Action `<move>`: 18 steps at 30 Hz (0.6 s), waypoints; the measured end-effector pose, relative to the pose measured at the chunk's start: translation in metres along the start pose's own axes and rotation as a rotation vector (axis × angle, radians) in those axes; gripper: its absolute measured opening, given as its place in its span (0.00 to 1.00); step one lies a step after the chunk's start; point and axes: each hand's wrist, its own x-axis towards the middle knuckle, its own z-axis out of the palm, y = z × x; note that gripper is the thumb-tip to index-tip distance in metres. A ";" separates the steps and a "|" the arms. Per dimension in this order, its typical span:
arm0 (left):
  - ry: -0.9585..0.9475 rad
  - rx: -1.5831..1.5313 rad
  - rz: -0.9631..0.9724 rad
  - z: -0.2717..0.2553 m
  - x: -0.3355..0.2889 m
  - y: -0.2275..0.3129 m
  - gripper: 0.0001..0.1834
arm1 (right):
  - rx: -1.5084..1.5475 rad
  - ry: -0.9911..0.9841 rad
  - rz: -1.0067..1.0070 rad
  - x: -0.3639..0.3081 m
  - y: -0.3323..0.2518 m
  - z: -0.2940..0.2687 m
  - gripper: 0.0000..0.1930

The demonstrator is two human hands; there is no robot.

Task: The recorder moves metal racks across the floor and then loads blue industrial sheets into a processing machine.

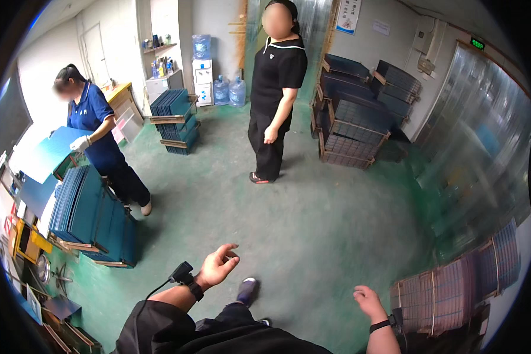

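My left hand (pixel 218 266) is held out in front of me over the green floor, its fingers loosely bent and apart, with nothing in it. A black strap with a small dark device (pixel 183 274) and a cable circles that wrist. Lower on the right, my right hand (pixel 371 302) hangs empty with its fingers slightly curled, also wearing a black wrist strap (pixel 383 324). The thing nearest to it is a stack of reddish-grey panels in racks (pixel 433 298), which it does not touch. My shoe (pixel 249 290) shows on the floor between the hands.
A person in black (pixel 277 82) stands ahead; another in dark blue (pixel 94 127) handles a blue sheet (pixel 51 154) at the left. Racked blue panels (pixel 91 215) stand nearby, more (pixel 174 121) farther back. Dark stacks (pixel 357 118) and a plastic strip curtain (pixel 478 124) are at the right.
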 end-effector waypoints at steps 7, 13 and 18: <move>-0.087 0.235 -0.295 0.043 0.123 -0.045 0.26 | -0.083 0.048 -0.017 0.081 0.033 -0.056 0.14; -0.364 0.563 -0.152 0.091 0.224 -0.050 0.25 | -0.260 -0.102 0.244 0.103 0.151 -0.089 0.15; -0.337 0.486 -0.075 0.152 0.290 -0.011 0.23 | -0.335 -0.461 0.597 0.112 0.084 -0.130 0.23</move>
